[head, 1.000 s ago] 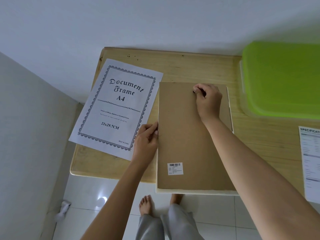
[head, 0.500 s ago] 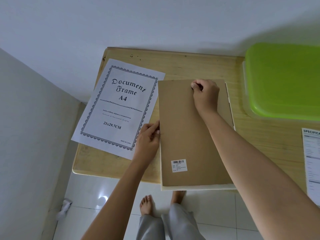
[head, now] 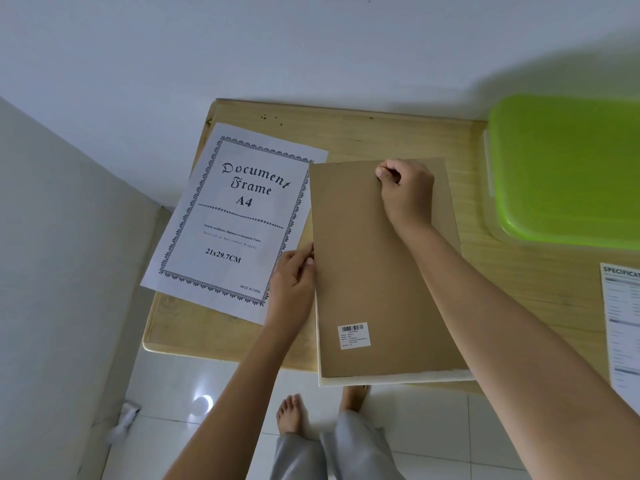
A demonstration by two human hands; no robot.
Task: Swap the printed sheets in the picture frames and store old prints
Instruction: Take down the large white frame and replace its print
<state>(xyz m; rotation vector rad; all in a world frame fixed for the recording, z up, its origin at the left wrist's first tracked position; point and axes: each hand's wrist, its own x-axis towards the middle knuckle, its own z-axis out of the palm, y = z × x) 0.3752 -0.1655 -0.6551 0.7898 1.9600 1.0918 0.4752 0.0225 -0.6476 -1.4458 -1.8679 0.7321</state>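
Paper first, far left: the printed sheet (head: 232, 221) with the "Document Frame A4" lettering and the fancy border lies flat on the wooden table (head: 381, 136), a bit skewed, its lower left corner poking out past the table edge. Its right side sits just beside the frame, and the near right corner is hidden under the left hand.

Left hand (head: 293, 285) rests right at the seam between sheet and frame, fingers loosely curled, with the fingertips (head: 309, 255) touching the left edge of the brown backing board (head: 381, 271). Can't tell if it's actually gripping the edge or just pressing against it.

Picture frame (head: 394, 380) is face down in the middle of the table, only a pale strip of it peeking out along the near edge, which hangs over the table's front a little. The backing board covers nearly all of it, and there's a small white barcode sticker (head: 353, 335) near the lower left.

Right hand (head: 407, 190) is up at the far end of the board, curled into a near fist, thumb and forefinger pinched together on something tiny there, too small to make out.

Further right, well apart from both hands: a green lidded bin (head: 568, 171), and a second printed page (head: 623, 323) headed "SPECIFICAT…" cut off by the picture's edge.
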